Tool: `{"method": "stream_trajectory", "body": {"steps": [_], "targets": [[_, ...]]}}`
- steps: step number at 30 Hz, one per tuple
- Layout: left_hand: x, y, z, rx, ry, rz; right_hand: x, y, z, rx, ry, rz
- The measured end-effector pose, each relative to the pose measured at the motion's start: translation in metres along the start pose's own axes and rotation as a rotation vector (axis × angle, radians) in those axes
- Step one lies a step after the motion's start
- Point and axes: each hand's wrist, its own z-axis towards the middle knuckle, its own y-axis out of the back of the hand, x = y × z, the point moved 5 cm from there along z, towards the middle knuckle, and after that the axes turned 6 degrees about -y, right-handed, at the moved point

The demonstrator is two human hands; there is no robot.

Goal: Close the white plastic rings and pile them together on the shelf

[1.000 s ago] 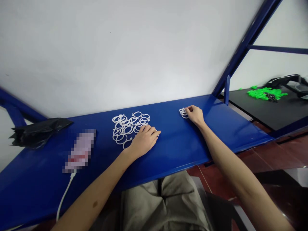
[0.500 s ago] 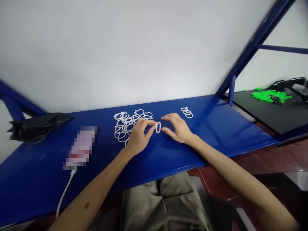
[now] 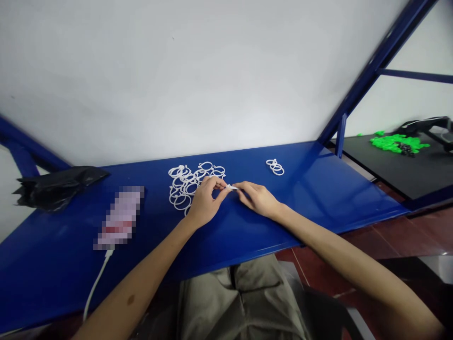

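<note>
left hand (image 3: 204, 200): thumb and forefinger pinched on the left end of the white ring (image 3: 231, 187); palm down, back of hand up.
right hand (image 3: 260, 198): fingers narrow, thumb and forefinger tips on the ring's right end.
white ring: between the two hands, above the middle of the bench (image 3: 311, 189), seen nearly edge-on; detail at the fingertips too small to read.
ring pile (image 3: 182, 202): many white rings overlapping on the bench, just beyond and left of the left hand, which partly hides it.
small ring group (image 3: 276, 167): a few white rings overlapping, beyond the right hand, well apart from the pile.
bench: blue top, running along a white wall (image 3: 212, 80).
lilac item (image 3: 122, 215): pixelated, left of the pile, white cable (image 3: 94, 288) from its near end.
black plastic bag (image 3: 60, 186): crumpled, far left, near the wall.
blue post (image 3: 371, 71): slanted, right end of bench.
green pieces (image 3: 396, 143): heaped on a separate black surface (image 3: 382, 172) at right, some dark bits among them.
</note>
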Motion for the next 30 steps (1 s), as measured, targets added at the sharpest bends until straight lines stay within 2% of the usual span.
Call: {"method": "stream_trajectory", "body": {"steps": [3, 9, 13, 19, 21, 23, 27, 30], "targets": [[0.001, -0.001, -0.001, 0.042, -0.009, -0.006, -0.001, 0.002, 0.0, -0.015, -0.02, 0.066], [0.006, -0.005, -0.005, 0.04, 0.003, 0.046, 0.002, -0.001, 0.001, 0.094, -0.051, 0.184], [0.006, -0.011, -0.008, 0.067, -0.059, 0.123, 0.003, -0.004, 0.0, 0.142, -0.028, 0.242], [0.009, -0.014, -0.004, 0.108, -0.108, 0.26, -0.003, -0.003, 0.004, 0.131, 0.02, 0.203], [0.012, -0.016, -0.002, 0.157, -0.139, 0.38, -0.014, 0.001, 0.007, 0.112, 0.017, 0.139], [0.018, -0.018, -0.002, 0.215, -0.141, 0.505, -0.033, 0.009, 0.009, 0.032, -0.042, 0.053], [0.027, -0.02, -0.007, 0.305, -0.133, 0.571, -0.091, 0.047, 0.002, -0.255, -0.364, -0.193], [0.024, -0.017, -0.01, 0.335, -0.183, 0.511, -0.128, 0.074, -0.012, -0.374, -0.584, -0.312]]}}
